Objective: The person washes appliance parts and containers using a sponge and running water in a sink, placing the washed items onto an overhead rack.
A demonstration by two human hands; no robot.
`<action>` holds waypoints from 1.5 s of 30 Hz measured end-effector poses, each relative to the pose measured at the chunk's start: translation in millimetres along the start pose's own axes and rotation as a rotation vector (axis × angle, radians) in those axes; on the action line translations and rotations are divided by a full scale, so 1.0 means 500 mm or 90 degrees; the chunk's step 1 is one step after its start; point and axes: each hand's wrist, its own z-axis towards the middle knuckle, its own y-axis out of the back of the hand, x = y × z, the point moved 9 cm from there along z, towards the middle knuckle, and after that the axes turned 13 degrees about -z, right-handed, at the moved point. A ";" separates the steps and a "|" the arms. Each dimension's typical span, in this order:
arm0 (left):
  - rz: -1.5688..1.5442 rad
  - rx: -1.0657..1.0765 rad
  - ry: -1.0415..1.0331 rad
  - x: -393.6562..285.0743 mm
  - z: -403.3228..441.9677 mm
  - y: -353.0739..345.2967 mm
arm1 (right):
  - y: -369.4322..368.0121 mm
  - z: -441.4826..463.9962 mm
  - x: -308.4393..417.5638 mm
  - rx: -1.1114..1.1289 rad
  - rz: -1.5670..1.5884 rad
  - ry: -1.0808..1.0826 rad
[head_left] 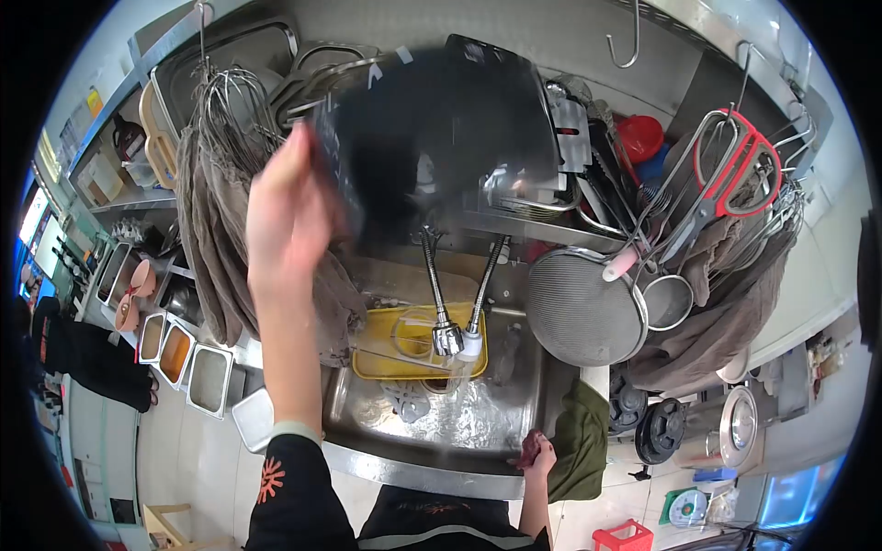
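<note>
My left hand [289, 207] is raised above the sink, its fingers closed on the left edge of a large black tray-like thing [441, 138]. White marks show along that edge; motion blurs it, so I cannot tell its exact kind. Low at the sink's front right edge, my right hand [544, 455] is closed around a small crumpled dark red pad [530, 447]. Between my hands, a yellow tray [372, 344] lies in the metal sink [367, 409], under two flexible taps [447, 335]. A grey-white piece [405, 401] lies in front of the tray.
A round sieve [586, 308] and red-handled scissors [735, 165] hang at the right, whisks [230, 101] and brown cloths [216, 211] at the left. A green cloth [579, 441] drapes over the sink's right side. Metal food pans [209, 381] stand at the left.
</note>
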 end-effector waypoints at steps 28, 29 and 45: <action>1.425 0.583 0.936 0.699 -0.904 1.084 | -0.010 -0.006 -0.047 -0.103 -0.180 -0.080; 1.452 0.650 0.855 0.723 -0.931 1.120 | -0.010 -0.006 -0.049 -0.094 -0.192 -0.085; 0.934 0.342 0.942 0.583 -0.844 0.855 | -0.037 -0.025 -0.049 0.028 -0.115 -0.121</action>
